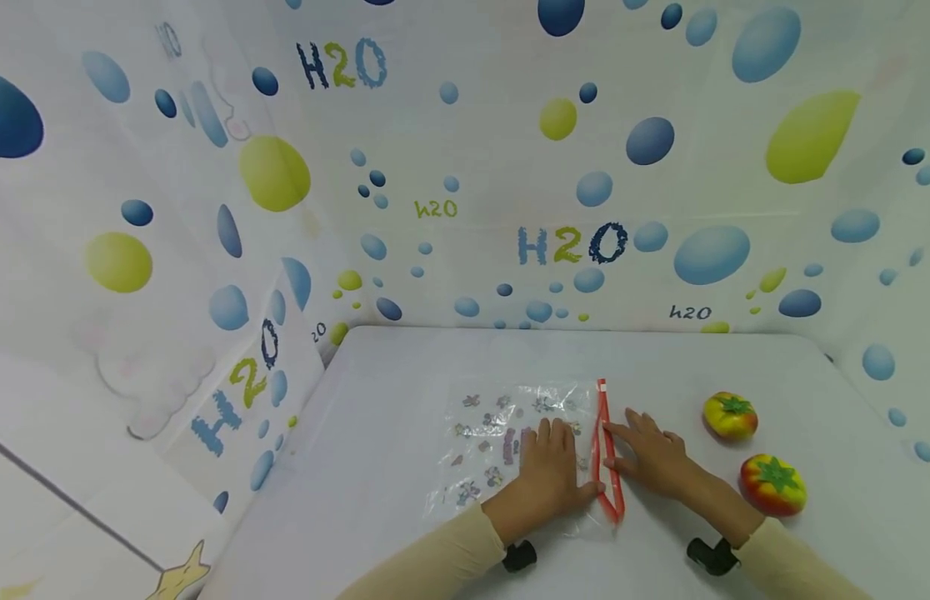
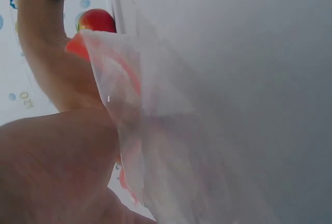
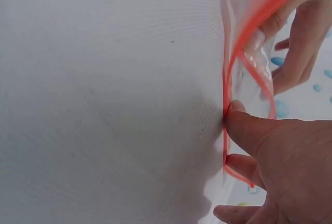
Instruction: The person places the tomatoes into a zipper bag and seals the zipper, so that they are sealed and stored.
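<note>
A clear plastic zip bag point(image 1: 453, 458) with a red closure strip point(image 1: 603, 408) lies on the white table. Several small, pale jigsaw-like pieces point(image 1: 468, 492) show through its plastic. My left hand point(image 1: 547, 471) rests on the bag with fingers extended, its thumb reaching the red strip. On the strip's other side, my right hand point(image 1: 656, 457) touches the red edge with thumb and fingertips, its fingers spread. The bag's mouth gapes between two red edges in the right wrist view, close to the right thumb point(image 3: 249, 128).
Two red-and-yellow toy fruits with green leaf tops, one farther back point(image 1: 730, 417) and one nearer point(image 1: 774, 485), sit right of the right hand. A printed curtain point(image 1: 465, 150) hangs behind the table point(image 1: 345, 450). Dark wrist devices point(image 1: 711, 557) sit below both wrists.
</note>
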